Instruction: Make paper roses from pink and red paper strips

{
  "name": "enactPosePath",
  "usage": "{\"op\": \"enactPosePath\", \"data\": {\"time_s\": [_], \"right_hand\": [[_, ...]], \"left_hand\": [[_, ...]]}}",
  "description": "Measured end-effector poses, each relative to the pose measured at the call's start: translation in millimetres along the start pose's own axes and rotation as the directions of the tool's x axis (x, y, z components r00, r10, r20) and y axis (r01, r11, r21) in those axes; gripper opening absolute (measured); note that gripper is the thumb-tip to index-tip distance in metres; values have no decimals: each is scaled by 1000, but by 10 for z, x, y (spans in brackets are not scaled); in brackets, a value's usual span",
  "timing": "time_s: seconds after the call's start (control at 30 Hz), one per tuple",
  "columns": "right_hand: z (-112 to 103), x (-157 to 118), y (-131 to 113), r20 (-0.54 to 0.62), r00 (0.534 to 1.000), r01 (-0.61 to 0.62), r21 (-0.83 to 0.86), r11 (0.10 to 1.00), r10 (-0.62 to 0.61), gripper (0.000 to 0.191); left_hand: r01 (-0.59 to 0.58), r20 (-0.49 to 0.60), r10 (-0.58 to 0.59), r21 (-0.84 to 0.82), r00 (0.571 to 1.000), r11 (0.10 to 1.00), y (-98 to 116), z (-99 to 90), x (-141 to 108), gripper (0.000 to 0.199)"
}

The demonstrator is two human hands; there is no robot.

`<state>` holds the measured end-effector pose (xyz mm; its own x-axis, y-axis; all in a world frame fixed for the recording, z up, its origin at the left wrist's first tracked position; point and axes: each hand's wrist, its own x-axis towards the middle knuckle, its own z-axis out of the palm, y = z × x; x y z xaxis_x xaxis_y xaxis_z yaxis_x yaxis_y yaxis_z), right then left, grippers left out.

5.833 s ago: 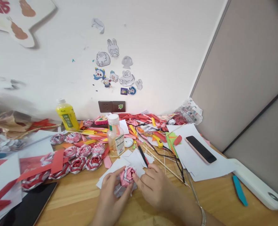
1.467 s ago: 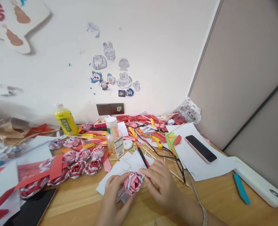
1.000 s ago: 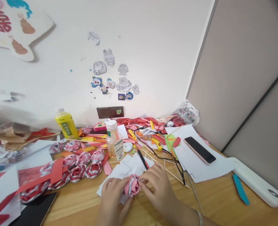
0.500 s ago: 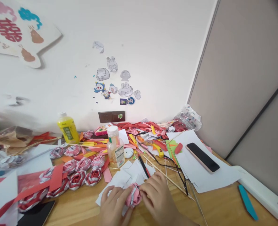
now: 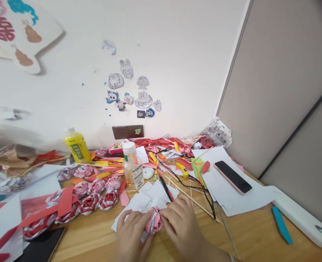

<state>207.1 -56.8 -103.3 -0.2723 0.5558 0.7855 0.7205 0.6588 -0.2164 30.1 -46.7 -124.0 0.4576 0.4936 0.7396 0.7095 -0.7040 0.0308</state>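
A pink and white folded paper rose [image 5: 153, 221] sits between both my hands, low in the middle of the wooden desk [image 5: 256, 236]. My left hand [image 5: 130, 234] cups it from the left with fingers curled on its side. My right hand [image 5: 179, 225] presses on its right side with the fingertips on the petals. White paper pieces [image 5: 147, 198] lie under and behind the rose. Several finished red and pink paper roses [image 5: 95, 193] lie in rows to the left.
A clear bottle [image 5: 132, 165] and a yellow drink bottle [image 5: 75, 145] stand behind. Coloured paper strips [image 5: 163, 145], thin sticks [image 5: 193, 198], a black pen [image 5: 166, 187], a phone [image 5: 232, 177] on white sheets, a dark tablet [image 5: 40, 245] and a teal tool [image 5: 281, 225] surround the hands.
Both hands have kept turning and pressing the rose; it now lies lower and more on its side between them. The view has shifted slightly.
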Motion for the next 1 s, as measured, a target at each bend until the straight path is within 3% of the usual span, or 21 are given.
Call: {"op": "enactPosePath", "data": {"time_s": [0.2,0.4,0.67,0.83,1.0], "right_hand": [[-21,22,-7,15,996,91,-83,992,-90,30],[-26,-6,31,1,1000,-27,4,1000,27,21],[-49,8,25,14,996,82,41,996,-83,24],[-58,-2,26,-27,996,-78,134,988,82,18],[-21,-11,39,79,971,-240,296,925,226,13]], "left_hand": [[-14,-7,14,0,1000,1000,33,-27,34,32],[56,-18,-56,0,998,998,37,-16,26,30],[115,-9,-116,-81,993,990,13,17,-49,39],[266,16,-269,-193,963,944,25,45,-84,35],[353,16,-370,-340,929,872,45,75,-104,33]]}}
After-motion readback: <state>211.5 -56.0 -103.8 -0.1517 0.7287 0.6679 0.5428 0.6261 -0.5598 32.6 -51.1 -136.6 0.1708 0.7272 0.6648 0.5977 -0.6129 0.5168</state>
